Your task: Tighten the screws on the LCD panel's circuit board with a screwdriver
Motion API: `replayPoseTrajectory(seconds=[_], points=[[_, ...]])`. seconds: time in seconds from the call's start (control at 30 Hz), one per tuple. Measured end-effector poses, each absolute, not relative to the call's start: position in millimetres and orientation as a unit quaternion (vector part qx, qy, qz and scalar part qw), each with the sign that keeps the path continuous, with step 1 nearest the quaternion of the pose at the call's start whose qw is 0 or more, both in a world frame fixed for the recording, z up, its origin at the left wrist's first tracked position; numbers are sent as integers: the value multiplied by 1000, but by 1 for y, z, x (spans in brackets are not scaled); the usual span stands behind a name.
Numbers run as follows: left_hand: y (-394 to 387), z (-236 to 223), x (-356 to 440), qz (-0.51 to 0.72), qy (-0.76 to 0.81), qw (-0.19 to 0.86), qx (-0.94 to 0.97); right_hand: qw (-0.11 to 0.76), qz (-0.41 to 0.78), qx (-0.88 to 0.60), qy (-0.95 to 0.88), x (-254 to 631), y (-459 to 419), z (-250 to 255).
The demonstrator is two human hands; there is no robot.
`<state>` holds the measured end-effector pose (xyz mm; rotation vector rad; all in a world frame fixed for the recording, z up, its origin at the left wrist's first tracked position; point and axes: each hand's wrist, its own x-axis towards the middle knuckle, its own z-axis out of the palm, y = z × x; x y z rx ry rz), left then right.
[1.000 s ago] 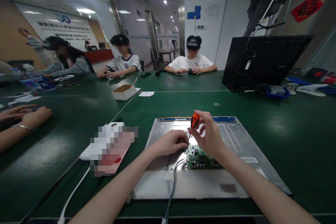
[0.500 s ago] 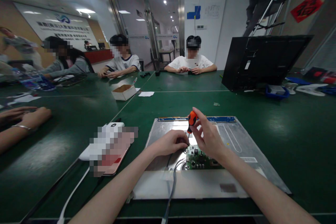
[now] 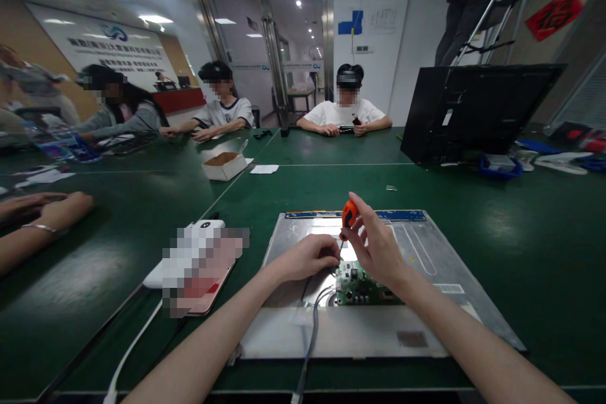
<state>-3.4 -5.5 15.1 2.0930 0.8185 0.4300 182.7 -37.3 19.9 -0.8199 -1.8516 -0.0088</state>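
My right hand (image 3: pixel 379 246) grips an orange-and-black screwdriver (image 3: pixel 349 214), its shaft pointing down at the upper left corner of a green circuit board (image 3: pixel 357 287). Close by the screwdriver's tip, my left hand (image 3: pixel 312 257) has its fingers pinched together; what they hold, if anything, is hidden. The board lies on a flat silver metal panel (image 3: pixel 426 322) with a blue strip (image 3: pixel 407 215) along its far edge. A grey cable (image 3: pixel 312 328) runs from beside the board toward the near table edge.
Left of the panel lie a white power bank (image 3: pixel 158 274) and a pink phone (image 3: pixel 222 284) with cables. A small open box (image 3: pixel 222 167) stands farther back. At the right rear is a black monitor (image 3: pixel 478 113). Another person's hands (image 3: pixel 61 211) rest on the table at left.
My right hand's fingers have shifted on the screwdriver handle, with the index finger now extended over its top and the handle slightly more upright. My left hand stays in place.
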Motion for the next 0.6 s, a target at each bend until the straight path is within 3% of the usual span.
replayPoseTrajectory(seconds=[0.6], points=[[-4, 12, -4, 174, 320, 419, 832, 479, 23, -355, -803, 186, -36, 13]])
